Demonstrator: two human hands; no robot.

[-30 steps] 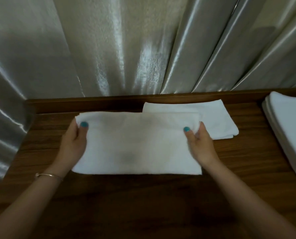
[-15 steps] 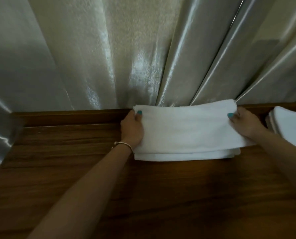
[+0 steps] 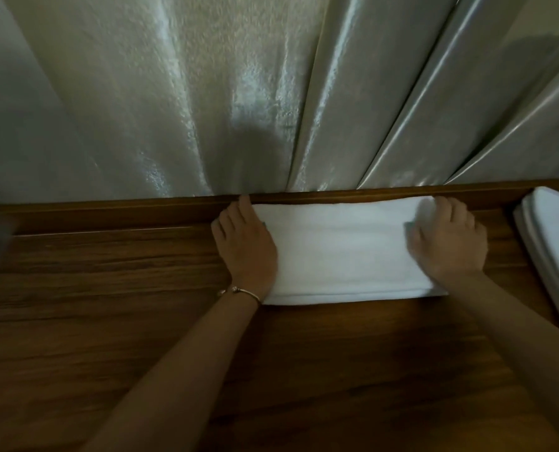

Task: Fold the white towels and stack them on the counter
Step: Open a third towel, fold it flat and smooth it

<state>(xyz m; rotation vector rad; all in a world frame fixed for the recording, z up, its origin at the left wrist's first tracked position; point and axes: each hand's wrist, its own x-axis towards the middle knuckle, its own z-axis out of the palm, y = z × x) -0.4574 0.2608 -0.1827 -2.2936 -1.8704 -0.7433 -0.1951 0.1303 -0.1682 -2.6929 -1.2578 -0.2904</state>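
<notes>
My left hand (image 3: 245, 246) lies flat, fingers straight, on the left end of the folded white towels (image 3: 343, 252), stacked at the back of the wooden counter (image 3: 141, 321) against its raised rim. My right hand (image 3: 447, 243) presses the right end, blurred, fingers spread. Another towel pile (image 3: 552, 243) sits just right.

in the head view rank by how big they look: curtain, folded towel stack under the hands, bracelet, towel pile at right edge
1. curtain
2. folded towel stack
3. towel pile, cut off by the frame, so unsure
4. bracelet
</notes>
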